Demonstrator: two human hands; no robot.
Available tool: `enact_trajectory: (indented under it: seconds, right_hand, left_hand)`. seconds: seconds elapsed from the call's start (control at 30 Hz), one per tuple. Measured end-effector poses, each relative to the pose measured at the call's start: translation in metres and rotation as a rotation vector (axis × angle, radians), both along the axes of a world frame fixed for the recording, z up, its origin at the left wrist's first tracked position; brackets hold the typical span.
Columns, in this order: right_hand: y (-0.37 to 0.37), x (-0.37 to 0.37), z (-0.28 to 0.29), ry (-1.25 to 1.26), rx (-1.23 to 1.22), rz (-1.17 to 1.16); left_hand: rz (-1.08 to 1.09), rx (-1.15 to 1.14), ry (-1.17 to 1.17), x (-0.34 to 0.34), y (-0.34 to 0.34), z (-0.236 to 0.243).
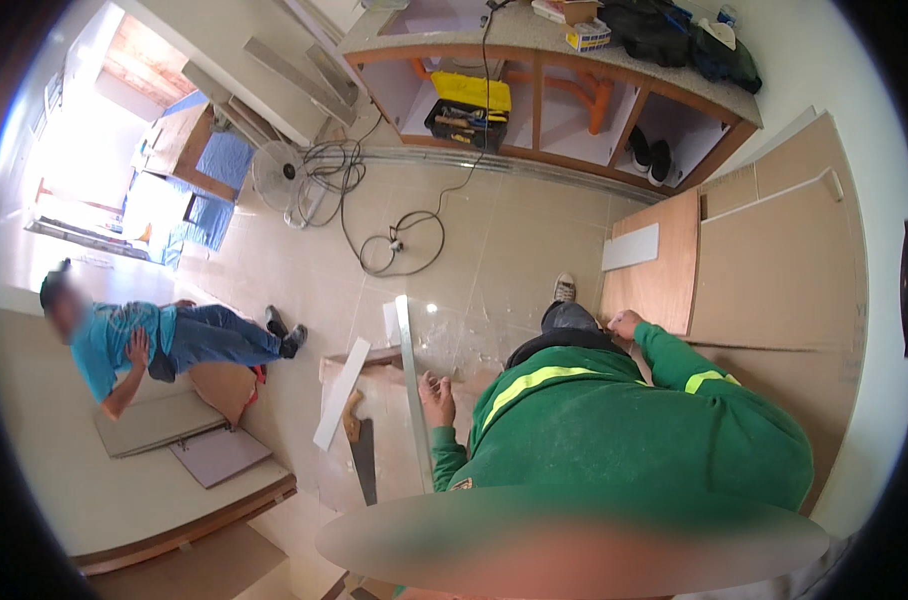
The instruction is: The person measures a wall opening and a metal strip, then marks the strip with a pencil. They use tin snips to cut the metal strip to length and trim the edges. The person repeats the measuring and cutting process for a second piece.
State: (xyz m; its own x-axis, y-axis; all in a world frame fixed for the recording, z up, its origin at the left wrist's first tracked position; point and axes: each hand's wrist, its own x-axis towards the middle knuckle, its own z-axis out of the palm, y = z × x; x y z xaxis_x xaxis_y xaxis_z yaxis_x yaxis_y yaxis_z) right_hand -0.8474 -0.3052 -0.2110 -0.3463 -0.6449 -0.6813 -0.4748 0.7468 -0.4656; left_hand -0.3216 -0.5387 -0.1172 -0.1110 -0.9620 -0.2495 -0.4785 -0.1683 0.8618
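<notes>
My left hand [436, 400] has slightly bent, separated fingers beside a long pale metal strip [410, 350]; I see nothing clearly gripped in it. My right hand [626, 324] is curled by my thigh, near the edge of a plywood panel [664, 280] leaning with a large cardboard sheet [764, 250]; what it holds, if anything, is too small to make out. A small white board [629, 248] rests against the plywood. Left of the metal strip lie a narrow white board [340, 390] and a handsaw with a wooden handle [364, 460]. My shoe [565, 287] shows on the tiles.
A person [114, 340] in a blue shirt is at the left, hand on midsection, above panels [221, 457]. Ahead are a fan [276, 172], coiled cables [399, 268] and an open cabinet frame [534, 115] holding a yellow-lidded toolbox [469, 105] and dark shoes [649, 155].
</notes>
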Motion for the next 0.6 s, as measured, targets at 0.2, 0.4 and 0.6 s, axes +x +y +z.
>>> enact_trajectory:
  seconds: [0.2,0.4,0.6]
  right_hand:
    - [-0.033,-0.091,0.012,-0.311,-0.027,-0.343]
    - [-0.007,-0.207,0.05,-0.252,-0.015,-1.025]
    - [0.047,-0.239,0.001,-0.412,-0.276,-1.362]
  left_hand:
    - [-0.066,0.075,-0.051,-0.11,-0.113,0.019]
    - [-0.396,-0.163,0.066,-0.349,-0.22,0.058]
    - [-0.939,-0.584,0.014,-0.58,-0.268,0.15]
